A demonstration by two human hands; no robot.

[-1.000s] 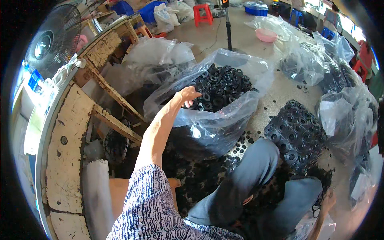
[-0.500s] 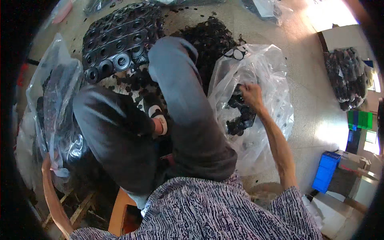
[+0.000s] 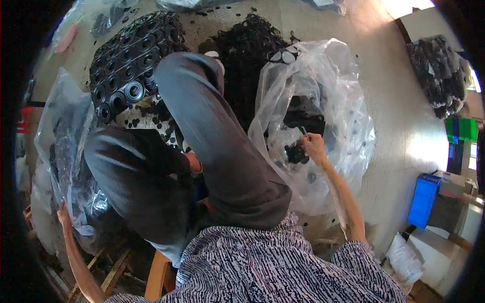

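Observation:
On the right a large clear plastic bag (image 3: 348, 136) lies spread on the floor, with a dark flat sheet (image 3: 305, 120) inside its mouth. My right hand (image 3: 314, 146) is over this bag, its fingers closed at a clump of small black pieces (image 3: 297, 153); their exact kind is too small to make out. Far to the left, my left hand (image 3: 63, 216) is at the edge of another clear plastic bag (image 3: 63, 116), which stands upright with dark contents. Its fingers look closed on the film, though they show only in part.
Beyond my knees lie a stack of black rolls or rings (image 3: 129, 65) and a heap of black scrap (image 3: 247, 50). Loose black discs (image 3: 134, 122) are scattered between. At the right are a blue crate (image 3: 423, 202), a white sack (image 3: 404, 260) and a dark bundle (image 3: 437, 76).
My right hand has moved down and slightly left over the bag, and the black pieces there now lie differently. My left hand is slightly lower. The whole view has shifted a little.

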